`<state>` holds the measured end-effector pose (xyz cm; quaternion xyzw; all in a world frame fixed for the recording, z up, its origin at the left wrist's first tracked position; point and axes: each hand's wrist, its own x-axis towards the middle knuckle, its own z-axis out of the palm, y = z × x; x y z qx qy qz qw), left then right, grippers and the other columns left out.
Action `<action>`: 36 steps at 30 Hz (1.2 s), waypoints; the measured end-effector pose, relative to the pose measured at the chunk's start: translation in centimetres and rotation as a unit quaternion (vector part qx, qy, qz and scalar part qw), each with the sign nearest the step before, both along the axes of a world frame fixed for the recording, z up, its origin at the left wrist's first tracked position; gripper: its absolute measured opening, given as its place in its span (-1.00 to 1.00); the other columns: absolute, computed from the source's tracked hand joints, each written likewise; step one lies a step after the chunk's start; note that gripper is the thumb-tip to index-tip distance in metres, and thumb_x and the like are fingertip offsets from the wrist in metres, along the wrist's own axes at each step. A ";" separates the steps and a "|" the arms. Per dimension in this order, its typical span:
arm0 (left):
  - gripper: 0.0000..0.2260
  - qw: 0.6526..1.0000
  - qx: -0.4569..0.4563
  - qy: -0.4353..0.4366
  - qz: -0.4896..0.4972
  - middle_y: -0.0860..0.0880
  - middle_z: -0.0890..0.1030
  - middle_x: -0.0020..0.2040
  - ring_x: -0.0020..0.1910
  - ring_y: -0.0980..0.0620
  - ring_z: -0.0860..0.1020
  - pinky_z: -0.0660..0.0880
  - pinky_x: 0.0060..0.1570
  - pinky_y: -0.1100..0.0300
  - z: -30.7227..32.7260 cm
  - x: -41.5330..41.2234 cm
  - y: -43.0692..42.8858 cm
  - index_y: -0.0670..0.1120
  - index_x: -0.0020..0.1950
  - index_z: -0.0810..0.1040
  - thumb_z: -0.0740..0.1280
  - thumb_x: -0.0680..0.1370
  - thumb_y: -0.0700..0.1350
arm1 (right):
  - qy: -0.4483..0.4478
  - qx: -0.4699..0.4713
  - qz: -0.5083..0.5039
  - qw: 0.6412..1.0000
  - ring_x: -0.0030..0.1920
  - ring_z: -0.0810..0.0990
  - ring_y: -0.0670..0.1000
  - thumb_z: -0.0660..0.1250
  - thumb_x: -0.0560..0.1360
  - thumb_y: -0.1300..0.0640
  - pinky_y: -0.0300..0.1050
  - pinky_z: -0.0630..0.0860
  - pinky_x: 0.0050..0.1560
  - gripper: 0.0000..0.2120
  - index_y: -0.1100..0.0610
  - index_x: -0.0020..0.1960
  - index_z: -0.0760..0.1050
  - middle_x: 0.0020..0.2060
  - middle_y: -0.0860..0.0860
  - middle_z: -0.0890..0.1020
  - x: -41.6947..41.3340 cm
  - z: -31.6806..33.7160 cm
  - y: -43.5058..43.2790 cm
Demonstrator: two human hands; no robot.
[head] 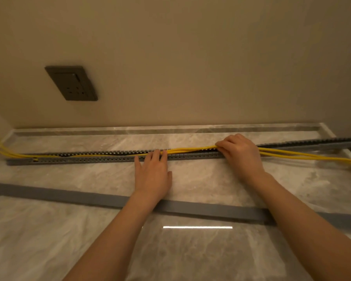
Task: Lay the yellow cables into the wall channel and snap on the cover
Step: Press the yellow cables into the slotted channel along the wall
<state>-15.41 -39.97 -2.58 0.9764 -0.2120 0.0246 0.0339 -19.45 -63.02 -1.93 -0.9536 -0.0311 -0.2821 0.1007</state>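
Fingers [156,155]: left hand [152,175] flat, pressing yellow cables [190,149] into channel [89,158]; right hand [241,157] pinching them above channel edge; cover [69,194] well apart, nearside.

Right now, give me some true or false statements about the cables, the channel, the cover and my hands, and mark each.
The cover is snapped onto the channel. False: it lies loose on the floor, apart from the channel.
The right hand grips the yellow cables. True.
The left hand is lifted clear of the channel. False: its straight fingers press on it.
A dark socket sits on the wall. True.
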 end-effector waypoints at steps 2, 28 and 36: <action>-0.47 1.000 0.002 -0.005 -0.003 -0.05 0.27 0.41 0.39 -0.05 0.25 0.05 0.42 -0.18 -0.1 0.0 0.0 -0.05 0.49 0.12 0.18 0.56 0.03 | -0.007 0.007 0.000 1.000 -0.32 0.57 0.19 0.48 0.35 0.31 -0.01 0.53 -0.37 -0.93 0.25 -0.16 0.67 -0.31 0.16 0.66 0.0 -0.4 0.0; -0.56 0.996 -0.026 -0.023 -0.081 -0.06 0.35 0.28 0.25 -0.09 0.31 0.20 0.33 0.01 -0.6 -0.4 -2.5 -0.07 0.35 0.27 0.20 0.50 0.02 | 0.211 0.036 -0.061 0.975 0.46 0.15 -0.01 0.21 0.54 -0.01 -0.19 -0.05 0.43 -0.44 0.13 0.47 0.17 0.46 0.06 0.24 -1.8 -1.8 1.9; -0.53 0.987 0.001 0.012 -0.159 -0.07 0.30 0.39 0.35 -0.10 0.25 0.13 0.38 -0.05 0.6 -2.1 -5.8 -0.07 0.43 0.22 0.15 0.54 0.02 | 0.191 -0.026 -0.055 0.980 0.24 0.49 0.01 0.21 0.47 -0.05 -0.06 0.46 0.13 -0.53 0.08 0.35 0.36 0.29 0.04 0.50 -2.8 -1.1 3.4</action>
